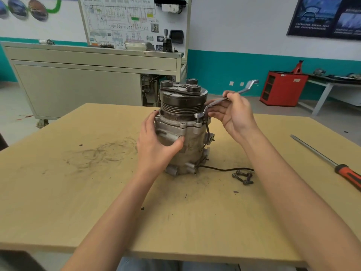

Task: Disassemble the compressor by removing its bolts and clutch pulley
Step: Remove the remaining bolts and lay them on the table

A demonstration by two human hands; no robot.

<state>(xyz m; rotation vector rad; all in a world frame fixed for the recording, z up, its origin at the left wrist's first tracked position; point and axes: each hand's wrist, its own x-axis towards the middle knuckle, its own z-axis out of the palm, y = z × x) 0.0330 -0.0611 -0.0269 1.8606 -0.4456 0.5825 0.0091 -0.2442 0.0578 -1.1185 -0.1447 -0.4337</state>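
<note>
Fingers [229, 95] of the right hand [233, 116] are pinching the wrench [216, 102] at mid-shank, just right of the compressor [183, 133]. The wrench's ring end is sitting over a bolt [198, 119] on the compressor's upper flange, at its right front edge, while the other end is sticking up and away to the right. The left hand [156, 142] is gripping the compressor's left side, fingers wrapping round the back and thumb pressing on the front. The compressor is standing upright near the middle of the table [78, 182], with the pulley [181, 105] on top. A black wire [224, 169] is trailing from the compressor's base to the right. Loose bolts [243, 178] are lying in a small heap right of the base, near the wire. A screwdriver [322, 157] is lying well right of the compressor.
</note>
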